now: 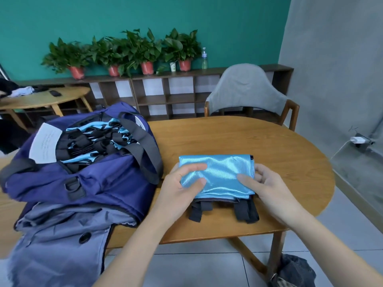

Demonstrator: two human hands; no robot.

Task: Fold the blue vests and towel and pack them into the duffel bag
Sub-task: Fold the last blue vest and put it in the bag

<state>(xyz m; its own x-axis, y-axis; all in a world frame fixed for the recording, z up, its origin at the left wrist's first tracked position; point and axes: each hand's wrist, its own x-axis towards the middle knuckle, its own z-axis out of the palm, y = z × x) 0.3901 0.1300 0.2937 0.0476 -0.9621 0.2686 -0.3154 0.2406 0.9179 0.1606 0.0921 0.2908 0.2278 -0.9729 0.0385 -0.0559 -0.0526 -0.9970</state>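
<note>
While both hands sit on the bundle, the packing move turns on where the bag lies.
Duffel bag (83, 179): open-topped, on the table's left end, already holding blue vests.
Folded vest (217, 175): flat on the table (248, 137), long axis left to right, bag to its left.
Left hand (182, 183): nearer the bag, pinching the vest's left edge.
Right hand (267, 183): gripping the right edge, thumb on top.

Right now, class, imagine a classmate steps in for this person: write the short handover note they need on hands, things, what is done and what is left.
Left hand: grips the folded blue vest at its left edge.
Right hand: pinches its right edge.
The vest lies on the wooden table, black straps toward you.
Duffel bag: open at left, folded vests already inside.
Done: this vest is folded.
Left: lift it into the bag. No towel is visible.
</note>
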